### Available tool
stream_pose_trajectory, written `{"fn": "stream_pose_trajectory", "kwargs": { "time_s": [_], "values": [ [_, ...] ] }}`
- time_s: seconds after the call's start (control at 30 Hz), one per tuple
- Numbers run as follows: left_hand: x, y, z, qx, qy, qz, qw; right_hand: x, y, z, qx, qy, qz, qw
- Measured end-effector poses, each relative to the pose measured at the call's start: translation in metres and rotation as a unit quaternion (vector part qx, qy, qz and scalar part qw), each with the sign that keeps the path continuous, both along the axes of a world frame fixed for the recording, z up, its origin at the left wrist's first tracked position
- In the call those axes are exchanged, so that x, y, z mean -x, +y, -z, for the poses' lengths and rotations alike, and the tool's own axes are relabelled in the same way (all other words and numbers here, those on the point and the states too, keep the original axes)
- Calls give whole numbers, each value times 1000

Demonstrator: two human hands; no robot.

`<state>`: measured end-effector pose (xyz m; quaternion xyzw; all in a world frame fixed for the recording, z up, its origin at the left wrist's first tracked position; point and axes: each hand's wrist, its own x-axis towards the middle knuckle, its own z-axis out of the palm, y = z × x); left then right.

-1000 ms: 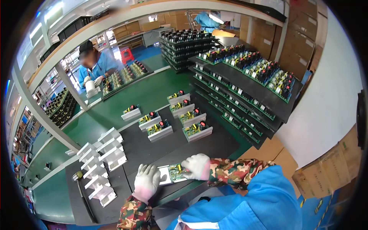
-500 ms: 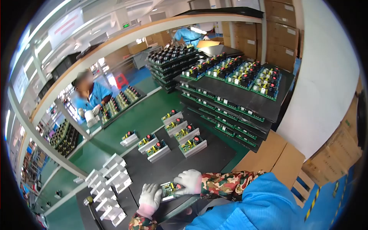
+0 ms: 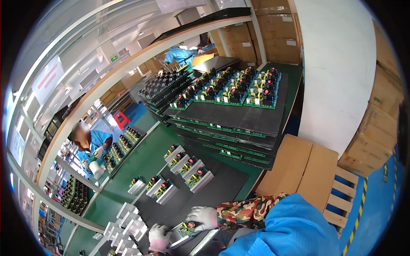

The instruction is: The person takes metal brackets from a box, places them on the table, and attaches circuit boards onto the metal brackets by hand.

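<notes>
Lower centre of the frame, a gloved right hand curls its fingers over the upper-right end of a green circuit board, beside the black and red parts there; how firmly it grips cannot be told. The board lies left of and slightly below that hand, its long axis slanting from lower left to upper right, with a pale metal bracket showing along its lower-left edge. At the opposite end, the gloved left hand rests with bent fingers at the bracket, its grip partly hidden. The right hand is the nearer to the board's components, the left to the bare metal. Beneath spreads a black mat. Farther out, white brackets cluster at lower left, while boards on metal bases stand in slanting rows above the hands.
</notes>
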<state>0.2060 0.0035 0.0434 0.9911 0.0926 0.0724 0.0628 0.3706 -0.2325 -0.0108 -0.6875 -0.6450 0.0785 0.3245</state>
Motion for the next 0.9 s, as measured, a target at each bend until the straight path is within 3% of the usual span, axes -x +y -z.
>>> {"fn": "stream_pose_trajectory", "kwargs": {
  "time_s": [0.13,0.23,0.3,0.33,0.4,0.43,0.47,0.63,0.77,0.9],
  "values": [
    [2,-4,2,-12,-14,4,1000,-2,-3,-9,32,52,-18,998],
    [3,-21,2,16,-40,4,999,10,-6,-15,-50,32,72,996],
    [1,-27,-2,32,-34,23,999,10,6,-6,-98,88,111,985],
    [3,-29,-7,141,-34,4,989,10,10,-3,-121,115,130,977],
    [9,-36,-20,352,-35,-33,935,9,9,0,-144,173,137,965],
    [13,-41,-20,402,-99,-72,907,8,9,0,-162,207,137,955],
    [21,-44,-28,410,-89,-101,902,8,9,0,-178,242,136,944],
    [30,-40,29,641,-132,-86,751,12,20,5,-158,231,158,947],
    [31,-20,60,665,-179,-45,723,14,26,-4,-140,259,158,943],
    [26,-60,22,669,-198,-75,712,21,41,-3,-159,261,165,938]
  ]
}}
